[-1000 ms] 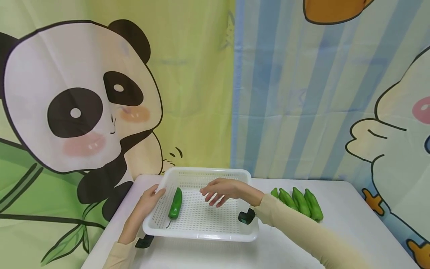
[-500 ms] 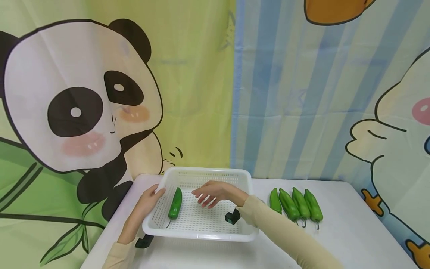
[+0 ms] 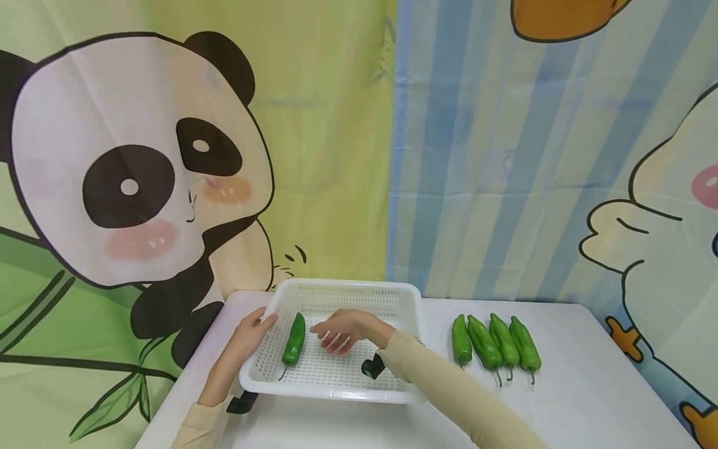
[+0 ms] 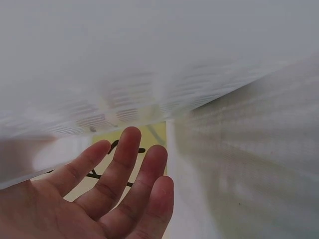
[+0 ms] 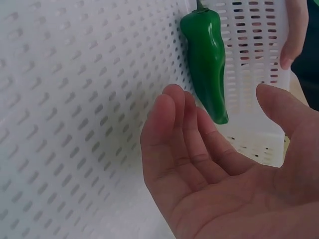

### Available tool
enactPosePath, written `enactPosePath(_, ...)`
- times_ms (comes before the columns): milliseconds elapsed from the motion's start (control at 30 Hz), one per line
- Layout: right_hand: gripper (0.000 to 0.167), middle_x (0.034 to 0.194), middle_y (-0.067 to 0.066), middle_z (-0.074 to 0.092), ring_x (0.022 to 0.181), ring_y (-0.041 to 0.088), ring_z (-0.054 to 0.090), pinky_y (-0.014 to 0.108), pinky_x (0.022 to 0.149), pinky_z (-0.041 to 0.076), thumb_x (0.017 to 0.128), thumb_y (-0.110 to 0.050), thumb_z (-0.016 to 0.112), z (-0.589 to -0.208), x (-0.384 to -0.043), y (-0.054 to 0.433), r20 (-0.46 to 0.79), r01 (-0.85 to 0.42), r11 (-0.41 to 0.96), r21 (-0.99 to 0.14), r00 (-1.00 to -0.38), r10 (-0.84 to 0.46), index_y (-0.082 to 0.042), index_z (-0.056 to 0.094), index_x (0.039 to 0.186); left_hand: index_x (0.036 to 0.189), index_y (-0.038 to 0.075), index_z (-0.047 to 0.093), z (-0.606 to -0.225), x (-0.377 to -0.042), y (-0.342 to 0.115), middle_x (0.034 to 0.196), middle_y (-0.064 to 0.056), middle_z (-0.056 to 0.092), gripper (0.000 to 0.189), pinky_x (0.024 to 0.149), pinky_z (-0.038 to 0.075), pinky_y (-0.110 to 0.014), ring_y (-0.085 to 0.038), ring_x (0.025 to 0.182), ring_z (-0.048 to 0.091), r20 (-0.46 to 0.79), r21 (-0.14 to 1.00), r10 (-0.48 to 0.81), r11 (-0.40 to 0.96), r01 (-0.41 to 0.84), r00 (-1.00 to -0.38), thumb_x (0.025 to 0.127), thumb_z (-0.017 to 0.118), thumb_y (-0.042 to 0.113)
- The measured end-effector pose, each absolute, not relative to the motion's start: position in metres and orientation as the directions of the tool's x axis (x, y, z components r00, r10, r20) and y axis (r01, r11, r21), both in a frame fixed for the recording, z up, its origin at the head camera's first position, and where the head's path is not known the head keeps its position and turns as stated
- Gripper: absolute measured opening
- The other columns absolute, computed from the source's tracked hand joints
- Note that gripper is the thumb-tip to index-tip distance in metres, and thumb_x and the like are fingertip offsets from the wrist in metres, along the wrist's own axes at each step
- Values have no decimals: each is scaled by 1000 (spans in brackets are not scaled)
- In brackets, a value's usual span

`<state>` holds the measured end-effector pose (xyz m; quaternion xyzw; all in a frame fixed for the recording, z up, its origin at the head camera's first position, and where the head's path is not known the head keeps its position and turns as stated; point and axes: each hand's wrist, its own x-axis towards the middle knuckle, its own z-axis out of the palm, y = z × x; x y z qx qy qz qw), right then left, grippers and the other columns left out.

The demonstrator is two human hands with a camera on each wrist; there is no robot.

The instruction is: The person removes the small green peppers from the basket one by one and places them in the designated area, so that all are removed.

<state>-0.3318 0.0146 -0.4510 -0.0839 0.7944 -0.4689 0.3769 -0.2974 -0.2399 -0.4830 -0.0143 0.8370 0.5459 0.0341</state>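
A white perforated plastic basket [image 3: 359, 395] stands on the white table. Inside it, by the left wall, lies one long green pepper [image 3: 294, 340], its stem toward me in the head view. My left hand [image 3: 250, 335] holds the basket's left rim, thumb over the edge; its fingers [image 4: 119, 169] reach along the outside of the wall in the left wrist view. Over the basket floor is my right hand [image 3: 343, 328], fingers slightly bent and holding nothing. The right wrist view has the same pepper [image 5: 207, 59] just beyond the right fingertips.
Several green peppers [image 3: 496, 344] lie side by side on the table [image 3: 583, 386], right of the basket. Behind the table hangs a cartoon curtain [image 3: 331, 156] with a panda print. Each wrist wears a black camera, the right one [image 3: 373, 366] above the basket floor.
My right hand has moved left and slightly toward me over the basket, nearer the pepper inside. The arm no longer covers the peppers on the table. The left hand keeps its place.
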Motion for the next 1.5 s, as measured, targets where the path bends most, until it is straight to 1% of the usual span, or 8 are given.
enactPosePath(100, 47, 110, 20, 72, 85, 24, 68, 41, 81, 61, 96, -40, 65, -455, -333, 7, -525, 222, 549, -806, -697, -489, 3, 66, 114, 148, 10, 44, -483, -297, -240, 123, -27, 65, 51, 62, 64, -39, -24, 81, 75, -71, 909, 10, 413, -60, -997, 106, 49, 38)
enactPosePath(267, 47, 105, 19, 74, 79, 21, 67, 35, 70, 59, 95, -42, 67, -463, -334, -3, -533, 233, 557, -797, -706, -467, 3, 68, 110, 148, 10, 46, -482, -296, -240, 122, -27, 66, 52, 62, 63, -38, -23, 80, 74, -69, 900, 4, 432, -61, -998, 105, 51, 39)
enactPosePath(400, 47, 98, 15, 73, 76, 20, 66, 32, 67, 58, 95, -42, 66, -466, -335, -10, -546, 243, 571, -784, -708, -448, 3, 68, 108, 147, 9, 47, -483, -296, -239, 121, -26, 66, 51, 62, 63, -37, -22, 80, 74, -65, 898, 5, 437, -56, -998, 105, 51, 38)
enactPosePath(600, 48, 93, 13, 71, 71, 18, 62, 32, 68, 59, 95, -42, 66, -467, -335, -19, -530, 228, 565, -793, -715, -456, 4, 68, 108, 147, 9, 45, -483, -298, -236, 123, -27, 65, 50, 62, 64, -39, -26, 82, 75, -59, 908, 29, 417, -42, -998, 106, 50, 37)
enactPosePath(800, 51, 98, 19, 74, 70, 19, 64, 35, 73, 62, 96, -43, 65, -468, -333, -29, -505, 204, 582, -787, -755, -418, 6, 68, 107, 148, 11, 45, -484, -299, -238, 125, -27, 65, 50, 62, 64, -39, -26, 82, 75, -65, 910, 25, 412, -49, -998, 106, 49, 38)
enactPosePath(1100, 41, 95, 18, 74, 68, 21, 66, 35, 74, 62, 91, -45, 70, -466, -323, -49, -457, 185, 659, -729, -849, -267, -4, 65, 87, 149, 12, 44, -487, -300, -240, 129, -28, 63, 50, 65, 64, -41, -27, 84, 75, -77, 918, 34, 393, -58, -996, 106, 49, 38)
enactPosePath(1367, 40, 89, 16, 74, 63, 17, 61, 32, 72, 62, 90, -45, 71, -468, -325, -53, -468, 191, 683, -705, -848, -247, -6, 63, 82, 148, 11, 45, -488, -300, -241, 128, -28, 63, 50, 64, 64, -41, -26, 83, 75, -74, 919, 27, 390, -58, -997, 106, 49, 39)
enactPosePath(1500, 40, 94, 18, 75, 67, 19, 64, 33, 74, 62, 90, -44, 71, -468, -328, -52, -479, 192, 677, -711, -837, -266, -6, 63, 80, 148, 12, 45, -487, -300, -242, 127, -27, 64, 50, 64, 64, -41, -26, 83, 75, -74, 918, 24, 392, -58, -997, 106, 49, 38)
